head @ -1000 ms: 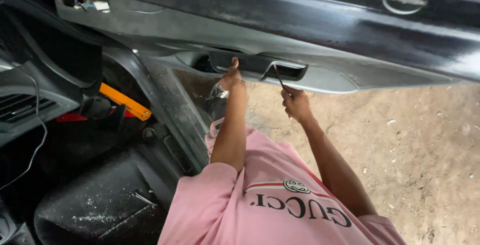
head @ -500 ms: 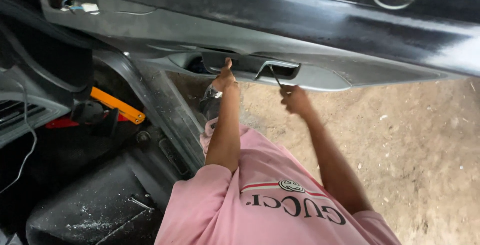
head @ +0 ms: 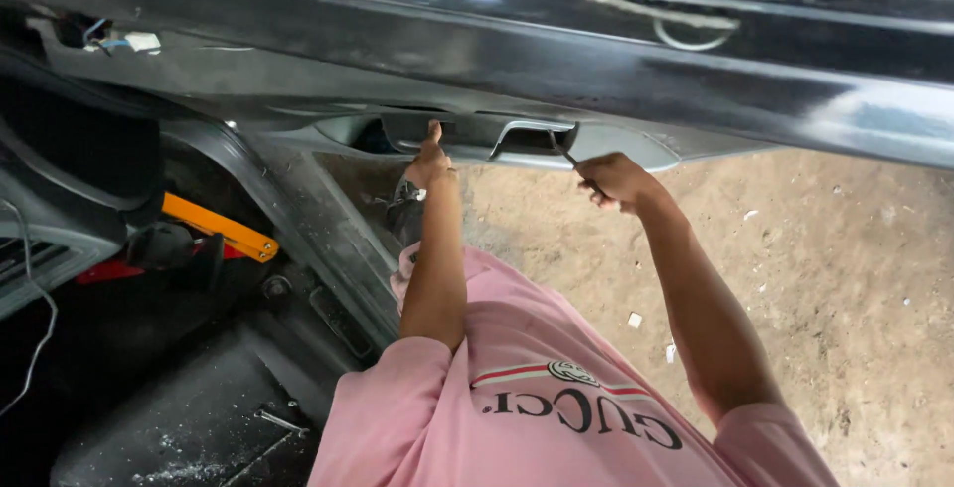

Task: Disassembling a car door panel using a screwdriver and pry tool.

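My left hand (head: 429,161) has crept up to press a finger into the door handle recess (head: 467,132), where it now rests. My right hand (head: 614,179), clenched around a thin metal tool (head: 564,153), keeps its tip at the recess edge, so prying continues.

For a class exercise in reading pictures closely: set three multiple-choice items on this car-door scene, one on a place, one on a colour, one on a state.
1. Where is the left hand?
A. at the recess in the door panel
B. on the ground
C. on the orange bar

2. What colour is the shirt?
A. green
B. pink
C. white

3. How is the right hand?
A. open and flat
B. hanging free
C. closed around a thin tool

Answers: A, its fingers reach into the handle recess; B, the sleeves and chest are pink; C, the fist grips the thin tool, which points at the recess.
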